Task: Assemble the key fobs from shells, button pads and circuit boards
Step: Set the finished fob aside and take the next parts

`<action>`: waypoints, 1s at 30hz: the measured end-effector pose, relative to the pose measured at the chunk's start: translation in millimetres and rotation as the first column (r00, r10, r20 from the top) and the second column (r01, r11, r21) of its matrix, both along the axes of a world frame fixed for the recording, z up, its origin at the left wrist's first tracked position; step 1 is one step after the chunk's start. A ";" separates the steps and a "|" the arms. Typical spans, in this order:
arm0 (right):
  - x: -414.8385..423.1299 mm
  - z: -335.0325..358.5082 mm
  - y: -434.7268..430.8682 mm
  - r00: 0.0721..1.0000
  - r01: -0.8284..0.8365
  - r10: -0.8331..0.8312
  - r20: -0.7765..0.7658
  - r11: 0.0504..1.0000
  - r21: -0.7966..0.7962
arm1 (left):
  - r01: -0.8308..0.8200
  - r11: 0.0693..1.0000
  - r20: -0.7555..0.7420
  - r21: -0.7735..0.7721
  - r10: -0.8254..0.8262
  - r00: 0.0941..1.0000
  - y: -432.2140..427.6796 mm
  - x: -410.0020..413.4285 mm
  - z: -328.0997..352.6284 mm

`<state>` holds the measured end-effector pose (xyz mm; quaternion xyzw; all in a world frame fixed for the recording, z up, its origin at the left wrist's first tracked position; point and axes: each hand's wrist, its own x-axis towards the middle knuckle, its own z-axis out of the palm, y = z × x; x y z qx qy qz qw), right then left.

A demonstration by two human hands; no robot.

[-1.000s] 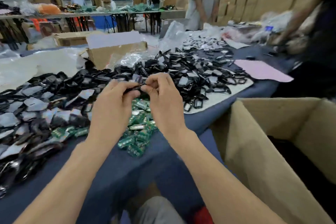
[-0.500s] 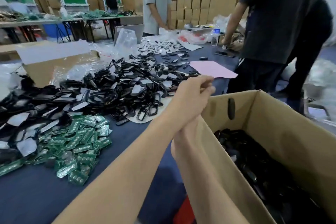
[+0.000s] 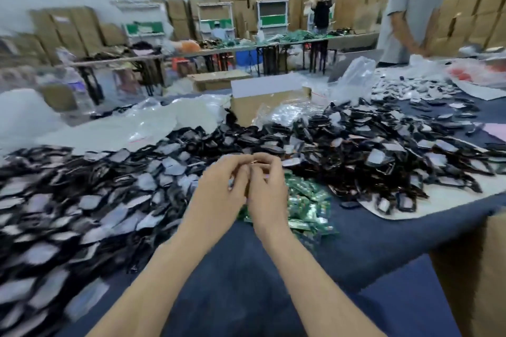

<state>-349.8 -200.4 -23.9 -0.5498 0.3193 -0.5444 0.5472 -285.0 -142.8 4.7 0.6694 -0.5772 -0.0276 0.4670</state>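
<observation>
One cardboard box [image 3: 254, 111] stands behind heaped shells [image 3: 356, 150].

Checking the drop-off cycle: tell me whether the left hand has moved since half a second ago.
Yes: the left hand went leftward, from the cardboard box to the circuit boards.

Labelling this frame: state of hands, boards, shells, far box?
Left hand: fingers curled; contents unclear.
Right hand: fingers curled, tips against left's; contents unclear.
Boards: loose green heap on table.
Shells: loose black heaps.
Far box: flap raised.
</observation>
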 end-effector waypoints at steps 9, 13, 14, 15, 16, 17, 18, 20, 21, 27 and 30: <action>106.4 -13.8 11.5 0.961 -0.174 0.168 -0.220 0.985 -0.009 | -0.404 0.876 0.265 0.265 0.336 0.904 84.9 155.2 -55.6; 127.0 -20.4 4.2 0.948 -0.141 0.107 -0.299 0.986 -0.093 | -0.473 0.826 0.361 0.307 0.359 0.861 72.9 156.6 -60.1; 130.8 -22.3 1.7 0.947 -0.133 0.092 -0.307 0.984 -0.115 | -0.496 0.814 0.375 0.303 0.376 0.847 66.5 155.6 -61.9; 133.4 -23.5 -0.4 0.947 -0.130 0.083 -0.309 0.982 -0.135 | -0.521 0.798 0.404 0.304 0.387 0.829 59.7 153.7 -62.8; 135.2 -25.2 -2.0 0.948 -0.126 0.075 -0.309 0.981 -0.149 | -0.546 0.776 0.437 0.315 0.393 0.809 53.0 151.4 -63.4; 135.8 -26.9 -3.1 0.949 -0.120 0.067 -0.309 0.980 -0.158 | -0.568 0.755 0.462 0.327 0.397 0.793 46.0 150.2 -64.8; 135.5 -29.3 -4.3 0.951 -0.114 0.059 -0.305 0.979 -0.167 | -0.588 0.734 0.480 0.341 0.401 0.780 39.5 149.1 -66.1; 133.6 -34.2 -6.3 0.953 -0.108 0.051 -0.300 0.978 -0.177 | -0.616 0.694 0.482 0.371 0.423 0.767 28.3 147.1 -67.7; 132.6 -36.3 -7.1 0.952 -0.108 0.050 -0.301 0.978 -0.180 | -0.625 0.680 0.473 0.383 0.437 0.765 23.8 146.7 -68.3; 131.9 -37.4 -11.5 0.951 -0.104 0.034 -0.306 0.971 -0.216 | -0.557 0.728 0.274 0.400 0.485 0.831 11.6 147.8 -64.2; 130.4 -37.1 -13.0 0.956 -0.103 0.040 -0.291 0.974 -0.202 | -0.431 0.879 -0.103 0.205 0.457 0.883 16.0 149.3 -60.7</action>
